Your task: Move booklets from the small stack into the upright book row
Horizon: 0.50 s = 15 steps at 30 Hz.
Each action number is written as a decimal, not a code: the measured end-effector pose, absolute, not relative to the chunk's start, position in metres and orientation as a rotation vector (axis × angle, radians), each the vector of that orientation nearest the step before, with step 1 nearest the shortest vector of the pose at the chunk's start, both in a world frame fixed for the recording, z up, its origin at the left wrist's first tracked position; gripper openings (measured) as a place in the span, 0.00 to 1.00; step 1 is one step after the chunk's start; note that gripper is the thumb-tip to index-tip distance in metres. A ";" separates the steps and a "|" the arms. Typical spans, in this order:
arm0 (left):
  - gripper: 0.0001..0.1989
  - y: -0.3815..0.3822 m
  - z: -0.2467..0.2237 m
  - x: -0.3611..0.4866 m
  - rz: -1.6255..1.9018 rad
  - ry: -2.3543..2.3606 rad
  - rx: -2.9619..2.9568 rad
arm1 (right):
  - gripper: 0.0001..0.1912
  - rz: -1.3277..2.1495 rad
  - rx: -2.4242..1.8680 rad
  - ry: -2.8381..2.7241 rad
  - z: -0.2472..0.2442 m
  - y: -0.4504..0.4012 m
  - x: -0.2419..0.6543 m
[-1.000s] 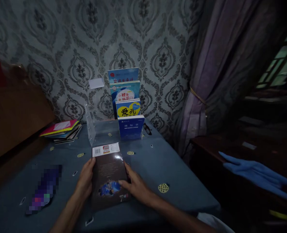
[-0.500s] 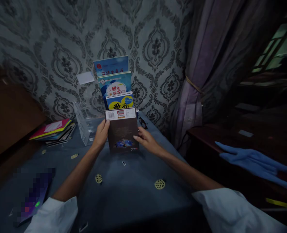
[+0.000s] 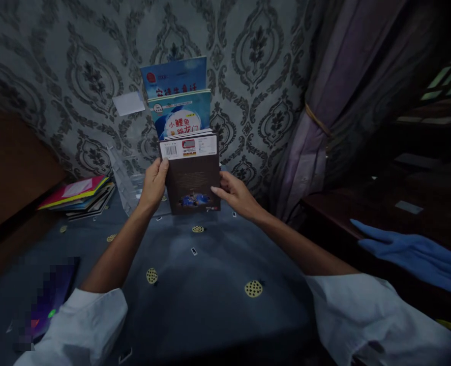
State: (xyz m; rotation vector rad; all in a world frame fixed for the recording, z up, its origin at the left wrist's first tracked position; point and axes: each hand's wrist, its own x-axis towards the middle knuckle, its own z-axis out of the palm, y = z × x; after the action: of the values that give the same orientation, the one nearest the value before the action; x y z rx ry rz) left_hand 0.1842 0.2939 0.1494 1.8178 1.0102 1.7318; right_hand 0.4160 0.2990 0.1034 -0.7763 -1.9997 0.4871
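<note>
Left hand (image 3: 153, 188) and right hand (image 3: 236, 195) grip brown book (image 3: 192, 175) by opposite edges, mid-frame, probably to keep it upright; blue books (image 3: 179, 109) stand behind.

- You had two hands in view: one left hand (image 3: 155, 184) and one right hand (image 3: 237, 195), with two pale sleeves (image 3: 99, 315).
- You held one brown book (image 3: 192, 173).
- You could count two blue books, one rear book (image 3: 175, 76) and one front book (image 3: 181, 114); white edges behind the brown one were too hidden to number.
- You faced one clear stand (image 3: 119, 175) and one white card (image 3: 128, 103).
- You had one pile of booklets (image 3: 76, 195), its total unclear.
- Your one table (image 3: 210, 315) showed at least five pineapple prints (image 3: 253, 288).
- You had one dark flat device (image 3: 57, 284), one curtain (image 3: 305, 157), one tie (image 3: 317, 120) and one blue glove (image 3: 412, 254).
</note>
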 end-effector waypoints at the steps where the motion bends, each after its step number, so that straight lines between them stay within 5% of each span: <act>1: 0.28 0.288 0.148 0.183 1.701 0.995 1.734 | 0.20 0.550 -0.713 -1.989 0.102 0.291 0.418; 7: 0.36 0.218 0.123 0.176 1.487 0.874 1.244 | 0.12 0.251 -0.570 -2.038 0.074 0.244 0.439; 9: 0.31 0.193 0.098 0.176 1.390 1.020 1.224 | 0.14 0.178 -0.506 -2.119 0.051 0.233 0.444; 11: 0.24 0.175 0.069 0.179 1.213 1.222 1.232 | 0.15 0.144 -0.605 -2.205 0.028 0.224 0.447; 15: 0.27 0.167 0.028 0.182 1.032 1.261 1.336 | 0.16 0.268 -0.984 -2.200 0.001 0.216 0.454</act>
State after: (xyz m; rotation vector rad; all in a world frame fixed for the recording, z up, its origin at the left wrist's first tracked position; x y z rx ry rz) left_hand 0.1816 0.1668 0.0281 1.3358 1.2611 1.0321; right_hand 0.4539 0.2157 0.0014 -0.9841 -2.1998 0.2685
